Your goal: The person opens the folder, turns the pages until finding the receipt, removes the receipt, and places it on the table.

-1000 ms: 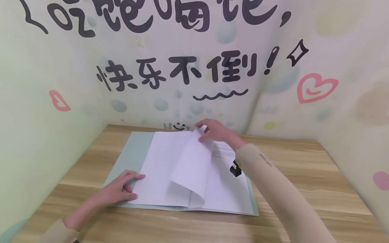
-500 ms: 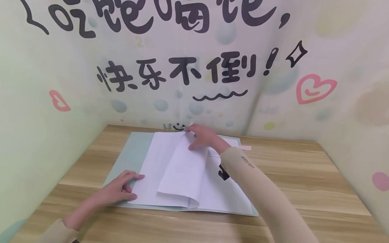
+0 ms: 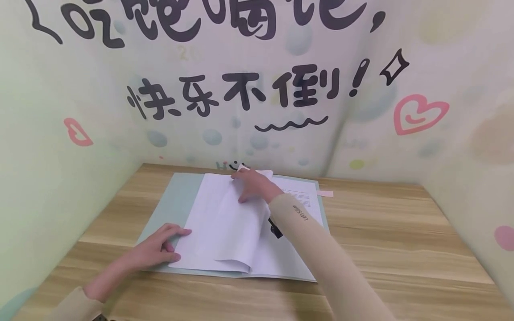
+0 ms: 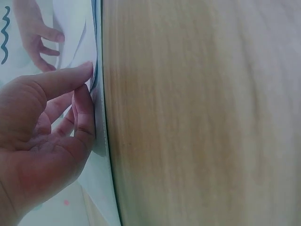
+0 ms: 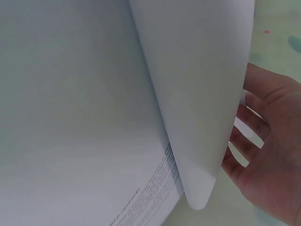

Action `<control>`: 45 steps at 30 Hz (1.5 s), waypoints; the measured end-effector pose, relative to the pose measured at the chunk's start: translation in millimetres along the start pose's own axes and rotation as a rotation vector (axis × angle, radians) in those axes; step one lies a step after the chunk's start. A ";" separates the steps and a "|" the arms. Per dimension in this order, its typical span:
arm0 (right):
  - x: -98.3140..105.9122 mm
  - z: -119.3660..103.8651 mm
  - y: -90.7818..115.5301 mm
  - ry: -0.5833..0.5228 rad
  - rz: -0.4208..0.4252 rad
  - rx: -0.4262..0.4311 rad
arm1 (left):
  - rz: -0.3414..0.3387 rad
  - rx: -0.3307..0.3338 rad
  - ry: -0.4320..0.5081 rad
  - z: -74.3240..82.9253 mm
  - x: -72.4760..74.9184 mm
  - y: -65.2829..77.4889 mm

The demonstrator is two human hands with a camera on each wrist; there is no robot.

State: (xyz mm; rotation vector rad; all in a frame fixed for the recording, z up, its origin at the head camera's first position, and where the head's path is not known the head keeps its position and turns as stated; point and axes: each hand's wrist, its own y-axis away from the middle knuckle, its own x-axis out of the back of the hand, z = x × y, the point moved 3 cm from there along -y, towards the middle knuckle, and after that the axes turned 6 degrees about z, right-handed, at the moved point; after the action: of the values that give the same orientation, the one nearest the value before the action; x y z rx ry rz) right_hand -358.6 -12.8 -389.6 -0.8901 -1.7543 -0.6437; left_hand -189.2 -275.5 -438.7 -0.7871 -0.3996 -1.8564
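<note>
A pale blue folder (image 3: pixel 180 196) with white pages lies spread on the wooden table. My left hand (image 3: pixel 154 247) rests at its left side, forefinger and thumb pressing the margin of the left pages; in the left wrist view this hand (image 4: pixel 51 122) sits along the folder's near edge. At the top middle, my right hand (image 3: pixel 257 183) holds a lifted page (image 3: pixel 234 227), which curls over toward the left. The right wrist view has the hand (image 5: pixel 277 136) at the edge of this bent sheet (image 5: pixel 202 103), fingertips partly hidden behind it. Printed lines (image 3: pixel 301 196) show on the right page beneath.
A pink tab (image 3: pixel 325 194) sticks out from the folder's right edge. Behind the table (image 3: pixel 385 236) stands a wall (image 3: pixel 201 129) with black lettering and hearts. Side walls flank the table. A small black device (image 3: pixel 275 229) shows beside the right sleeve.
My right hand has moved left, carrying the page over with it; the page now covers more of the left side. The pink tab and printed right page have come into view. My left hand stays put.
</note>
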 end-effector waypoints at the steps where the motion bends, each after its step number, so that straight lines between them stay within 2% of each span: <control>1: -1.6 -2.3 -0.9 -0.003 -0.001 -0.001 | 0.000 -0.007 0.001 -0.2 0.2 0.2; 7: -9.8 -14.5 -3.8 0.000 -0.028 0.012 | 0.006 -0.016 -0.005 -0.7 -0.4 0.6; 16: -25.1 -26.6 -9.7 -0.010 -0.085 -0.066 | 0.061 0.107 -0.121 2.8 -2.1 -1.9; 18: -29.4 -30.5 -12.5 -0.013 -0.094 -0.069 | 0.062 0.121 -0.118 3.4 -2.1 -1.5; 23: -39.8 -37.2 -18.1 0.010 -0.099 -0.055 | 0.061 0.109 -0.078 3.0 -2.6 0.6; 27: -43.7 -41.5 -20.5 0.022 -0.085 -0.040 | 0.053 0.124 -0.060 1.2 -3.5 1.4; 33: -46.4 -50.2 -22.1 -0.059 -0.090 -0.068 | 0.044 0.130 -0.004 2.1 -3.1 1.0; 38: -50.1 -57.1 -23.7 -0.065 -0.086 -0.044 | 0.040 0.102 0.044 1.8 -3.6 1.5; 45: -55.7 -60.8 -27.7 -0.060 -0.072 -0.008 | 0.050 0.046 0.022 -2.1 -4.0 3.1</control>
State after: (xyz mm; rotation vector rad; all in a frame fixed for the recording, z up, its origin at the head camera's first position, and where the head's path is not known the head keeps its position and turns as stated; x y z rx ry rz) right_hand -336.4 -90.5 -422.0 -0.8627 -1.8458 -0.6775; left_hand -186.1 -275.3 -443.2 -0.7386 -0.4039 -1.8014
